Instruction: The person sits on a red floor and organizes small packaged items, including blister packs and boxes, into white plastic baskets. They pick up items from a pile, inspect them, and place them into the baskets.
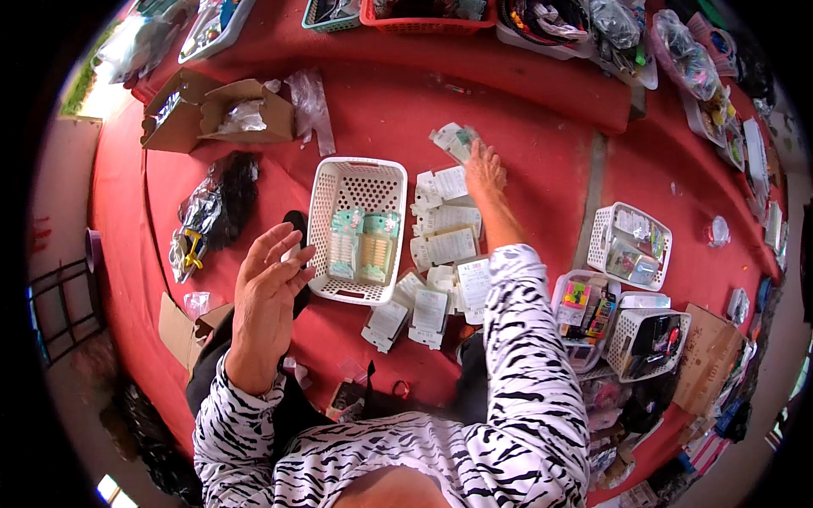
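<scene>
A loose fabric top with black-and-white stripes lies nearest, its sleeves leading to both hands. The right hand reaches a flat teal-and-white card pack on the red cloth, beyond the overlapping white card-backed packs; whether its grip is clamped or merely resting, I cannot tell. The left hand hovers by the white perforated plastic basket, fingers apart. The pack looks light, its card fairly stiff but easily creased, perhaps slick in front; pinching opposite edges should suit it best.
</scene>
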### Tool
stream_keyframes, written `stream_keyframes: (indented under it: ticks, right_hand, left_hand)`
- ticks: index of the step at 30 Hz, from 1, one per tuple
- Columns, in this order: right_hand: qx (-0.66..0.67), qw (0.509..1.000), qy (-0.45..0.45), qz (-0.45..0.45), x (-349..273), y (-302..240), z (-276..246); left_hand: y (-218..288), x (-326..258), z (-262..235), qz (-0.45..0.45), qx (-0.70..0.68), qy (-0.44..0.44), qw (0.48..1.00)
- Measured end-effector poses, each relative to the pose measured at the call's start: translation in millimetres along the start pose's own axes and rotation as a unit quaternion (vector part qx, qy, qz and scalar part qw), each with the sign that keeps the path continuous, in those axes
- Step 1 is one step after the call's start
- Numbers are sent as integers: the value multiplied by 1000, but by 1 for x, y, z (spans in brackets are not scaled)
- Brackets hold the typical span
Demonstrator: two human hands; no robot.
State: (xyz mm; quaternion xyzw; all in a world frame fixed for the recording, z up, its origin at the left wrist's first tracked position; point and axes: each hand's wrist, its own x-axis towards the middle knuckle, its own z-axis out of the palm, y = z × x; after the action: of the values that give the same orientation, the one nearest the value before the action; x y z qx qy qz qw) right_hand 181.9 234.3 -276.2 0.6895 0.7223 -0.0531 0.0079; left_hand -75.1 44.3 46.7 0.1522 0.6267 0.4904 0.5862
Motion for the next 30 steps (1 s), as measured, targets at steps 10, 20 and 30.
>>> stream_keyframes:
  ticks: [10,20,30]
  right_hand:
    - [-154,988,-14,-16,26,-4,37]
    - [367,917,-149,48,-14,135,-63]
    - [172,958,-120,195,-107,137,-23]
  left_hand:
    - [4,1,-15,-19,-33,-7,999]
    - [-6,-3,0,-48,-12,-34,998]
    - [-34,1,24,-31,20,-48,998]
